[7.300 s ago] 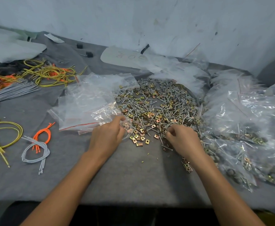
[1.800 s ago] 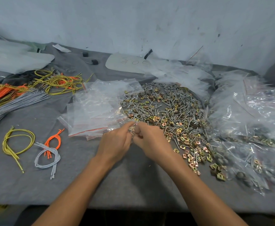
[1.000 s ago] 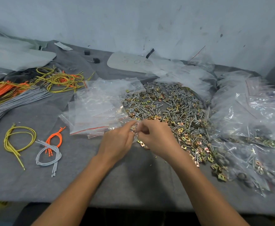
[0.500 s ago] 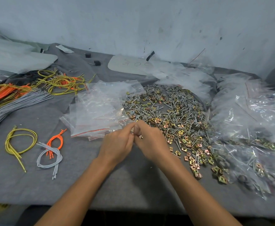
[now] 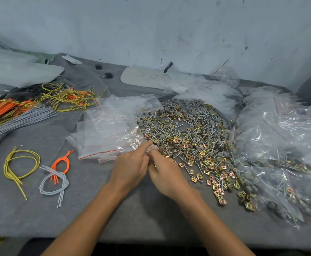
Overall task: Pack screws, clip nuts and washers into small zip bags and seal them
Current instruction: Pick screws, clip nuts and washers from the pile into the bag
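Small zip bag [image 5: 152,149] is at the near edge of the hardware pile [image 5: 187,133], pinched betw. left hand [image 5: 130,168] and right hand [image 5: 166,175], both sets of fingertips closed on it (bag mostly hidden, so sealed or not: can't tell). Done: many filled bags [image 5: 283,163] heaped at right. Left: lots of loose screws, clip nuts, washers, plus stack of empty zip bags [image 5: 110,132]. Writing: handwritten marks on white board [image 5: 147,77] at back, approx. "00", rest illegible.

The only writing stands on a white flat board [image 5: 147,77] lying near the wall. It is faint handwriting in pen. Two round signs, like "O O" or zeros, can be read; the mark before them is not clear.
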Available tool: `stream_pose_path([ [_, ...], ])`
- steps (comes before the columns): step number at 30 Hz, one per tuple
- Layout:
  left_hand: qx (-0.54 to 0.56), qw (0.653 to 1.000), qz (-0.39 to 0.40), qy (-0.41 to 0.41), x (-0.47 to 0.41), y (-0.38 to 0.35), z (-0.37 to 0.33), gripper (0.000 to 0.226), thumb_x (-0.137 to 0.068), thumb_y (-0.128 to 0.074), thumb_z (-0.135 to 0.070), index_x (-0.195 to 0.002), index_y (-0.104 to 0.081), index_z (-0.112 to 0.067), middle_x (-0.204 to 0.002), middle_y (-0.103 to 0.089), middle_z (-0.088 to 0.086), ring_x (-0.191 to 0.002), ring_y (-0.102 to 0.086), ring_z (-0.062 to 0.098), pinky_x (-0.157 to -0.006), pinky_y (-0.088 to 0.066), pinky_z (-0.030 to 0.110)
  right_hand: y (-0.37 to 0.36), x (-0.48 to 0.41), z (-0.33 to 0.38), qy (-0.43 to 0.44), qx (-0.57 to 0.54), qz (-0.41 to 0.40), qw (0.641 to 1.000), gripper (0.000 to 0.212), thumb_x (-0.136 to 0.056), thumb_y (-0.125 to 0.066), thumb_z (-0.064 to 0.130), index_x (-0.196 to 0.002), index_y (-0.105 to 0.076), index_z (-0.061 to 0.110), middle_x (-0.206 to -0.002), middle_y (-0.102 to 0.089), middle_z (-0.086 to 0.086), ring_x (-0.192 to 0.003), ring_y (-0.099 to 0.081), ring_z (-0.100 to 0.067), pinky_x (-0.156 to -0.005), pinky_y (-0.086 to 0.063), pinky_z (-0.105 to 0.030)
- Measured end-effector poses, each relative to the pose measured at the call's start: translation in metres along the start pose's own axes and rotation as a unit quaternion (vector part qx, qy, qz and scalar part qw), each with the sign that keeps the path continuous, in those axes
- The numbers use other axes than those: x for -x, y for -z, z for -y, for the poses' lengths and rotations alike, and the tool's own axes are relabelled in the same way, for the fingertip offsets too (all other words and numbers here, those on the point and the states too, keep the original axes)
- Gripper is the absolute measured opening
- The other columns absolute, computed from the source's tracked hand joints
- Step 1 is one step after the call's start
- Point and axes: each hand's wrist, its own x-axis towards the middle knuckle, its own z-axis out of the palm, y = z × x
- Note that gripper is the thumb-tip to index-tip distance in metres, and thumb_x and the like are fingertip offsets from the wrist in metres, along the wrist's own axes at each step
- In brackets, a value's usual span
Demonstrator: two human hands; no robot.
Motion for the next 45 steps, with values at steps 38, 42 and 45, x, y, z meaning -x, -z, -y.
stream_pose_path([
  [38,0.006,1.000,0.019,0.003,-0.001,0.002,-0.002,0.048,-0.094,-0.037,-0.026,-0.135,-0.061,-0.018,-0.068,-0.069,0.009,-0.062,-0.062,0.034,-0.055,-0.042,0.039,0.052,0.038,-0.064,0.063,0.081,-0.176,0.979,0.007,-0.093,-0.072,0.020,-0.099,-0.068,0.020,-0.095,-0.059,0.016,-0.079,-0.056,-0.001,-0.070,-0.051,-0.024],
  [42,0.007,1.000,0.014,-0.005,-0.001,0.002,-0.002,0.051,-0.094,-0.032,-0.029,-0.135,-0.061,-0.018,-0.068,-0.069,0.009,-0.060,-0.062,0.033,-0.054,-0.039,0.036,0.051,0.039,-0.060,0.090,0.069,-0.201,0.973,0.010,-0.092,-0.069,0.025,-0.097,-0.070,0.016,-0.094,-0.064,0.009,-0.078,-0.061,-0.009,-0.066,-0.056,-0.036],
  [45,0.004,1.000,0.013,-0.005,-0.001,0.003,-0.002,0.048,-0.094,-0.037,-0.025,-0.134,-0.061,-0.017,-0.068,-0.069,0.011,-0.060,-0.062,0.034,-0.054,-0.038,0.036,0.048,0.040,-0.058,0.103,0.042,-0.208,0.972,0.007,-0.089,-0.071,0.024,-0.091,-0.070,0.017,-0.093,-0.067,0.010,-0.078,-0.063,-0.007,-0.066,-0.056,-0.035],
])
